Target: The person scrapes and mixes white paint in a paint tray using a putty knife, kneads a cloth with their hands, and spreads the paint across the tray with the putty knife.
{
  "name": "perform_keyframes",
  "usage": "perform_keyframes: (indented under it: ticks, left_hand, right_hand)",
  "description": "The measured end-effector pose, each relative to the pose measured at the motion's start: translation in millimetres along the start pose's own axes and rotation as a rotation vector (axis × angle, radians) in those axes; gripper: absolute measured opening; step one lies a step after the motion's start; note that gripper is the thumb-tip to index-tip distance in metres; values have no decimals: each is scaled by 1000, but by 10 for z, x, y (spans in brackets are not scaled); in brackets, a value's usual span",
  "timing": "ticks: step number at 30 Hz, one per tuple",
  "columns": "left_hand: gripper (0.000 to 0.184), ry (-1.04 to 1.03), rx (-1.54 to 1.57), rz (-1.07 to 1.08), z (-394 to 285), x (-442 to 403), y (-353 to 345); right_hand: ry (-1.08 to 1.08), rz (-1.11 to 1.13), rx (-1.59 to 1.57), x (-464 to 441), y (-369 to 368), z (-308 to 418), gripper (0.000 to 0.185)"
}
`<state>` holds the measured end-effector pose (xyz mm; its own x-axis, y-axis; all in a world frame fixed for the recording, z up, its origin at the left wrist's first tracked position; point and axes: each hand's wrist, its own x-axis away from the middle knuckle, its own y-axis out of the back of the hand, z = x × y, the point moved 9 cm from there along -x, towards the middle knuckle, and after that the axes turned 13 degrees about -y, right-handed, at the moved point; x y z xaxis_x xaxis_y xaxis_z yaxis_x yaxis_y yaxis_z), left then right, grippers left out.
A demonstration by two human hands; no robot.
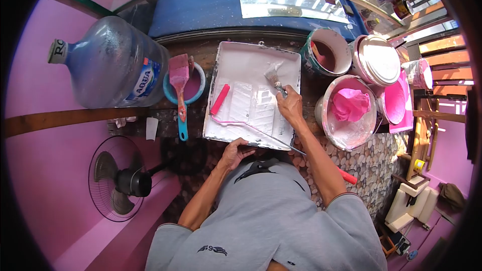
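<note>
A white paint tray (296, 78), smeared with white paint, lies in front of me. My right hand (289, 104) is closed around the handle of a paint scraper (272, 76), its flat end down in the paint at the upper right of the tray. My left hand (236, 153) grips the near edge of the tray, thumb on top; the fingers' undersides are hidden. A paint roller frame with a red end (220, 99) rests across the tray. Its wire runs beneath my right forearm, and its red handle (347, 176) sticks out beyond.
Left of the tray, a pink-stained brush (179, 73) lies over a blue bowl (202, 89). A large water bottle (118, 65) lies farther left, above a fan (131, 180). At right stand a paint bucket (346, 52), a lidded bucket (380, 60) and a tub (329, 123) holding pink material.
</note>
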<state>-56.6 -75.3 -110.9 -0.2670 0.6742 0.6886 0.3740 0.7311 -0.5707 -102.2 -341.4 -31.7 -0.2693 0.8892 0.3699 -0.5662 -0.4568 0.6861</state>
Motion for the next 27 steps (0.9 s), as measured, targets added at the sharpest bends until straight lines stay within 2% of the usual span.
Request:
perform_keyframes:
  ticks: [3, 8, 10, 13, 17, 19, 21, 27]
  left_hand:
    - [10, 12, 4, -10, 18, -6, 20]
    - [12, 20, 5, -3, 23, -7, 18]
    - [12, 27, 5, 2, 27, 0, 0]
    - [11, 18, 4, 0, 19, 1, 9]
    - [9, 22, 12, 5, 5, 8, -19]
    - [9, 16, 11, 5, 5, 8, -18]
    - [19, -2, -8, 8, 0, 0, 2]
    - [20, 3, -12, 5, -22, 10, -30]
  right_hand:
    - [52, 109, -73, -22, -73, 55, 33]
    - [17, 34, -32, -7, -126, 101, 31]
    - [60, 141, -55, -2, -196, 177, 32]
    - [33, 43, -39, -15, -176, 172, 33]
    - [71, 132, -77, 22, -250, 268, 32]
    - [43, 43, -71, -27, -232, 243, 32]
    - [65, 68, -92, -56, -330, 281, 32]
    - [99, 78, -95, -118, -505, 343, 32]
